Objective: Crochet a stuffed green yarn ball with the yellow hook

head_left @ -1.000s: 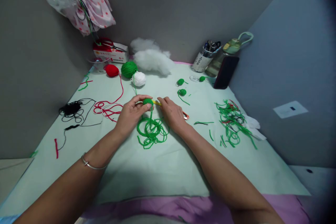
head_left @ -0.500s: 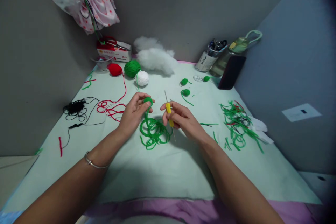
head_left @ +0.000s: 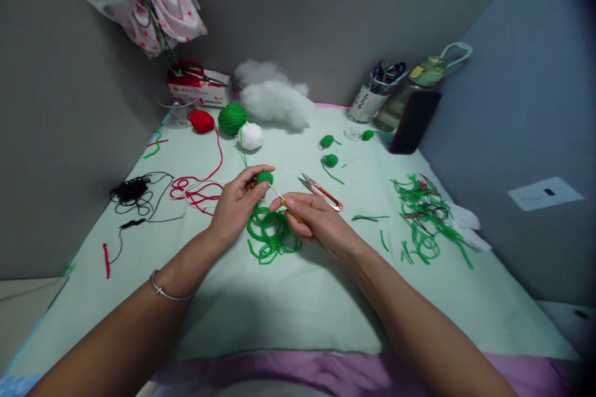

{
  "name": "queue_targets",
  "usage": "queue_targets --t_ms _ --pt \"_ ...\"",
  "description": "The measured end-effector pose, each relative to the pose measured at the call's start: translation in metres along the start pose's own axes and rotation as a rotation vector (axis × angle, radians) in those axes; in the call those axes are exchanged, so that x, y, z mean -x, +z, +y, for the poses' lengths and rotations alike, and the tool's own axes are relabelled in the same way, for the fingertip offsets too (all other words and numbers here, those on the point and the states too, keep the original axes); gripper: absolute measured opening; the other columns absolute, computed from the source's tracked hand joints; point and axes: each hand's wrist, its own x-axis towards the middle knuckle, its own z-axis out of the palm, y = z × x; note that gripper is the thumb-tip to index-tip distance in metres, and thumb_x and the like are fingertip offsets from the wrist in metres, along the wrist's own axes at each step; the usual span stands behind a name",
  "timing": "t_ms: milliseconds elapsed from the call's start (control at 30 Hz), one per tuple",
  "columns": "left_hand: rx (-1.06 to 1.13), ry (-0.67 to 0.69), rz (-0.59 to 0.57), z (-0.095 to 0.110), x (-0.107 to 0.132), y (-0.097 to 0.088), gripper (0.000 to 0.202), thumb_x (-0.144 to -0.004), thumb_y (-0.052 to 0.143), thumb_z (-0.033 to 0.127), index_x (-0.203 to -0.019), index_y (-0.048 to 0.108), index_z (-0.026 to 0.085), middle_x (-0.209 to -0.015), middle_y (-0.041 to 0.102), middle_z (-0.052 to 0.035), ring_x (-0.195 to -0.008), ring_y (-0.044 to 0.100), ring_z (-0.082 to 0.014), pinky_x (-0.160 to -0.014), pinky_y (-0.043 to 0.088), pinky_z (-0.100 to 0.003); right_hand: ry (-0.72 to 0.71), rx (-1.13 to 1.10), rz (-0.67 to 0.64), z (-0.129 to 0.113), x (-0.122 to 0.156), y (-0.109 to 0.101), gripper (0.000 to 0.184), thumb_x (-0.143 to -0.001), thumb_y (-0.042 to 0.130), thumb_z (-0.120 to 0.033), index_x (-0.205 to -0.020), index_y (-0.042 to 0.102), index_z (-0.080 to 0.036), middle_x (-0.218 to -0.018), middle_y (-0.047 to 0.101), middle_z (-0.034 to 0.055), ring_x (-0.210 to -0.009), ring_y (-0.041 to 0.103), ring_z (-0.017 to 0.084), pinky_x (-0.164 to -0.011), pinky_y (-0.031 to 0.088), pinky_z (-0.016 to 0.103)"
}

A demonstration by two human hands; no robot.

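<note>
Between the thumb and fingers of my left hand (head_left: 239, 201) is a small green crocheted piece (head_left: 264, 178). My right hand (head_left: 316, 220) is closed around the yellow handle of a crochet hook (head_left: 276, 190). The hook's metal shaft points up and left, its tip at the crocheted piece; whether it is inside a stitch I cannot tell. Loose coils of green yarn (head_left: 272, 236) lie on the table below both hands. Orange-handled thread snips (head_left: 323, 191) lie just beyond my right hand.
Green, white (head_left: 250, 136) and red yarn balls (head_left: 202, 121) sit at the back left, near white stuffing (head_left: 277, 99). Small green crocheted pieces (head_left: 330, 160) lie behind the snips. Yarn scraps (head_left: 426, 217), a phone (head_left: 415, 122) and a bottle (head_left: 393, 108) are at right. Black yarn (head_left: 133, 189) lies left.
My right hand has turned the crochet hook from nearly upright to pointing left and brought its tip to the green piece. The snips, mostly hidden before, now show.
</note>
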Motion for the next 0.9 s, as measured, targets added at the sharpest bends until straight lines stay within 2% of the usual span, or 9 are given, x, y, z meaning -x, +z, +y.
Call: queue_targets --t_ms 167,333,500,567,667,733,800,833,900 --pt "-0.020 0.033 -0.003 -0.001 0.002 0.001 0.032 -0.091 0.072 0.034 -0.121 0.075 0.022 -0.088 0.064 -0.0001 -0.076 0.053 -0.0166 -0.070 0.043 -0.029 0.070 -0.123 0.002 0.001 -0.001 -0.002 0.034 -0.100 0.060 -0.046 -0.102 0.073 -0.014 -0.047 0.035 -0.0119 -0.043 0.019 0.006 -0.042 0.018 0.021" --pt "-0.073 0.061 0.008 -0.002 0.003 0.001 0.031 -0.092 0.070 0.034 -0.120 0.075 0.023 -0.096 0.068 -0.0025 -0.081 0.056 -0.0177 -0.075 0.045 -0.030 0.100 -0.301 -0.016 0.000 -0.002 -0.003 0.024 -0.096 0.066 -0.038 -0.098 0.074 -0.015 -0.047 0.031 -0.0131 -0.045 0.010 0.006 -0.041 0.012 0.020" --pt "-0.037 -0.005 -0.019 0.001 0.004 0.006 0.028 -0.090 0.070 0.038 -0.112 0.075 0.021 -0.083 0.065 -0.0001 -0.073 0.053 -0.0168 -0.067 0.041 -0.030 0.065 -0.315 0.026 0.001 -0.006 -0.001 0.023 -0.093 0.068 -0.038 -0.092 0.072 -0.016 -0.046 0.031 -0.0133 -0.045 0.010 0.005 -0.042 0.012 0.020" --pt "-0.030 -0.031 -0.036 0.000 0.004 0.007 0.026 -0.089 0.069 0.038 -0.107 0.076 0.020 -0.074 0.061 0.0014 -0.068 0.052 -0.0165 -0.063 0.039 -0.029 0.041 -0.254 0.056 0.002 -0.006 0.003 0.025 -0.093 0.067 -0.041 -0.091 0.071 -0.016 -0.046 0.031 -0.0133 -0.044 0.013 0.006 -0.042 0.014 0.021" --pt "-0.025 -0.074 -0.057 -0.006 0.001 0.007 0.022 -0.090 0.067 0.038 -0.100 0.076 0.020 -0.065 0.059 0.0025 -0.063 0.052 -0.0162 -0.059 0.039 -0.029 -0.084 -0.007 0.126 -0.004 0.006 0.018 0.031 -0.098 0.062 -0.047 -0.094 0.071 -0.017 -0.047 0.038 -0.0108 -0.044 0.024 0.007 -0.045 0.021 0.023" --pt "-0.018 -0.108 -0.079 -0.014 -0.001 0.008 0.018 -0.087 0.069 0.037 -0.090 0.076 0.021 -0.063 0.060 0.0021 -0.060 0.052 -0.0159 -0.057 0.039 -0.028 -0.194 0.208 0.127 -0.015 0.021 0.031 0.030 -0.100 0.060 -0.047 -0.098 0.073 -0.019 -0.054 0.045 -0.0071 -0.048 0.036 0.009 -0.049 0.029 0.025" --pt "0.001 -0.127 -0.097 -0.021 -0.002 0.009 0.016 -0.084 0.072 0.036 -0.086 0.076 0.021 -0.063 0.062 0.0018 -0.057 0.052 -0.0156 -0.055 0.041 -0.028 -0.273 0.360 0.106 -0.027 0.034 0.038 0.026 -0.100 0.062 -0.046 -0.106 0.075 -0.024 -0.064 0.054 -0.0029 -0.051 0.040 0.011 -0.050 0.031 0.028" --pt "0.017 -0.125 -0.094 -0.023 -0.002 0.009 0.017 -0.085 0.071 0.037 -0.088 0.076 0.021 -0.065 0.064 0.0013 -0.059 0.055 -0.0160 -0.057 0.044 -0.028 -0.312 0.357 0.140 -0.031 0.037 0.039 0.025 -0.101 0.062 -0.045 -0.110 0.075 -0.025 -0.067 0.056 -0.0019 -0.052 0.041 0.012 -0.050 0.030 0.029" --pt "0.051 -0.111 -0.080 -0.024 -0.002 0.010 0.021 -0.088 0.070 0.039 -0.098 0.076 0.021 -0.073 0.067 0.0004 -0.066 0.061 -0.0169 -0.064 0.049 -0.029 -0.339 0.259 0.274 -0.033 0.036 0.033 0.026 -0.104 0.055 -0.041 -0.104 0.075 -0.025 -0.060 0.050 -0.0043 -0.051 0.040 0.011 -0.051 0.030 0.028"
